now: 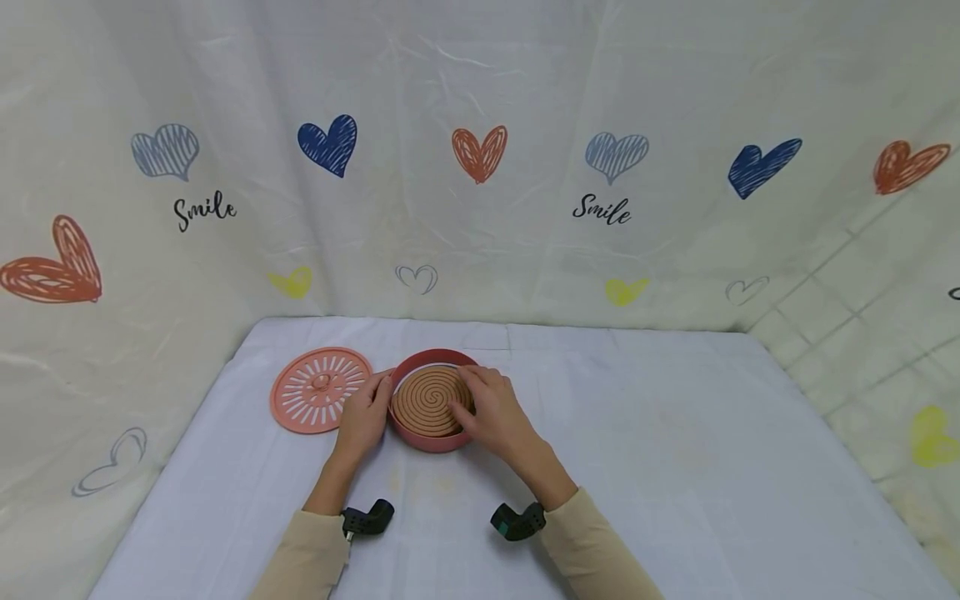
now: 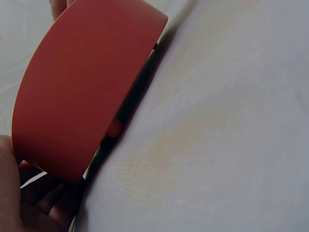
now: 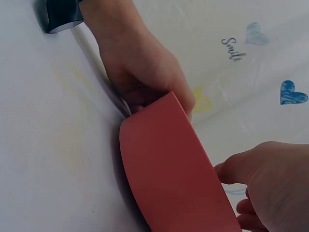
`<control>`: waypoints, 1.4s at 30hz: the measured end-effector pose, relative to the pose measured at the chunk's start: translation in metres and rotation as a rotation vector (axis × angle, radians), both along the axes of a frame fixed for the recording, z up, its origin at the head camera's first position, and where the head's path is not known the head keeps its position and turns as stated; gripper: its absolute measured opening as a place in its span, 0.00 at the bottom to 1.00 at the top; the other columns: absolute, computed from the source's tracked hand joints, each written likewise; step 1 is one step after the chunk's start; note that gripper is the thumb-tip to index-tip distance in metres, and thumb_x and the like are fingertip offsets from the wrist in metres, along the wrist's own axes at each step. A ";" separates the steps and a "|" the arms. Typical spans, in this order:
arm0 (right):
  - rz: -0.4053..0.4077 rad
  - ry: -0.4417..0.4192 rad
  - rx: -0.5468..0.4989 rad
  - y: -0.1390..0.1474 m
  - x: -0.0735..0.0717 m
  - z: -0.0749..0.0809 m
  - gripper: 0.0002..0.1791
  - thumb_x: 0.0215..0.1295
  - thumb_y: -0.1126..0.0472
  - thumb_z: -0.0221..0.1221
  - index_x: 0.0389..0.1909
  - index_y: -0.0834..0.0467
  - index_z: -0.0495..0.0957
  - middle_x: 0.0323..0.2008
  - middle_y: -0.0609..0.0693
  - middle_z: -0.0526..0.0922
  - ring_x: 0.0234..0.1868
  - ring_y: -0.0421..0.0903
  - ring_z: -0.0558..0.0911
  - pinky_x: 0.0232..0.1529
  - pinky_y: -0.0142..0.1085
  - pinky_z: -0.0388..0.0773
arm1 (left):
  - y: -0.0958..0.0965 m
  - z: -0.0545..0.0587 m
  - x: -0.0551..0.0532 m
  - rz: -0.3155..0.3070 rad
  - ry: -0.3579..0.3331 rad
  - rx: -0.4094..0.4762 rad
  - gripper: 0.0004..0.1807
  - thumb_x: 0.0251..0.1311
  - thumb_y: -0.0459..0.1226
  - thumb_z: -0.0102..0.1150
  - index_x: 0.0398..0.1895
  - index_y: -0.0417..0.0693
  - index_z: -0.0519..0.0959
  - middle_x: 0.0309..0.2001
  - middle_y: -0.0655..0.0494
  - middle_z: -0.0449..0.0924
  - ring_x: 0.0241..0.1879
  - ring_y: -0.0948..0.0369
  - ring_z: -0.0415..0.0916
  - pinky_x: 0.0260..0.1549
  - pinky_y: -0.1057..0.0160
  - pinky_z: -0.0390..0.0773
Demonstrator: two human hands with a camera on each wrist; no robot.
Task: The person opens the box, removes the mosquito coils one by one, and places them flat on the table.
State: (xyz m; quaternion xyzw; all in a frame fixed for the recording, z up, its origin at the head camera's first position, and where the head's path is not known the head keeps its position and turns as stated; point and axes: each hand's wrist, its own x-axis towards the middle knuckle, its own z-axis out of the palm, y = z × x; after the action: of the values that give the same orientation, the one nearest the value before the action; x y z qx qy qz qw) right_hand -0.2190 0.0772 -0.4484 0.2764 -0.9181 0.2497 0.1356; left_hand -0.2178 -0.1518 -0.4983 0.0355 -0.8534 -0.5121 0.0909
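Note:
A round red mosquito coil holder (image 1: pixel 431 442) stands on the cloth with its top uncovered. Inside it lies a brown spiral mosquito coil (image 1: pixel 432 401). My left hand (image 1: pixel 365 416) grips the holder's left side; in the left wrist view its fingers (image 2: pixel 58 208) curl beside and beneath the red wall. Over the right rim reaches my right hand (image 1: pixel 491 412), pinching the coil's right edge, thumb on the coil's face and fingers at its far right edge. Part of those fingers is hidden behind the rim in the right wrist view. Small round feet (image 2: pixel 115 128) show under the holder.
A pink slotted lid (image 1: pixel 302 412) with a small middle knob lies flat left of the holder, close by the left hand. White cloth (image 1: pixel 645 467) covers the table. Behind it hangs a pale curtain (image 1: pixel 540 250) printed with hearts. Each wrist wears a black camera (image 1: pixel 368 518).

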 end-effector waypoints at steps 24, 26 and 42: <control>-0.054 -0.071 0.043 -0.007 0.006 -0.001 0.27 0.68 0.57 0.62 0.63 0.68 0.73 0.61 0.63 0.78 0.62 0.58 0.79 0.63 0.48 0.78 | 0.001 -0.001 0.000 0.005 -0.012 0.004 0.28 0.76 0.55 0.40 0.65 0.51 0.76 0.62 0.49 0.80 0.67 0.52 0.74 0.66 0.46 0.72; -0.061 -0.053 0.066 -0.007 0.006 -0.002 0.26 0.68 0.57 0.62 0.62 0.69 0.74 0.60 0.63 0.79 0.61 0.57 0.80 0.62 0.48 0.79 | 0.001 -0.001 -0.001 0.006 -0.012 0.008 0.27 0.76 0.55 0.40 0.65 0.51 0.76 0.62 0.49 0.80 0.67 0.52 0.74 0.67 0.46 0.72; -0.061 0.000 0.204 -0.010 0.005 0.000 0.22 0.69 0.56 0.60 0.55 0.69 0.78 0.52 0.62 0.83 0.52 0.57 0.83 0.54 0.47 0.83 | 0.001 0.000 -0.001 0.005 -0.021 0.013 0.28 0.77 0.55 0.40 0.65 0.50 0.76 0.63 0.49 0.80 0.67 0.52 0.73 0.67 0.46 0.72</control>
State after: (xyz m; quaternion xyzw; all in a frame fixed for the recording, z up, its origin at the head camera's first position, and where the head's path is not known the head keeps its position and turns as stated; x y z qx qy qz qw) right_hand -0.2144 0.0672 -0.4485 0.2605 -0.9468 0.1509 0.1143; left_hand -0.2185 -0.1506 -0.4982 0.0438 -0.8509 -0.5169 0.0830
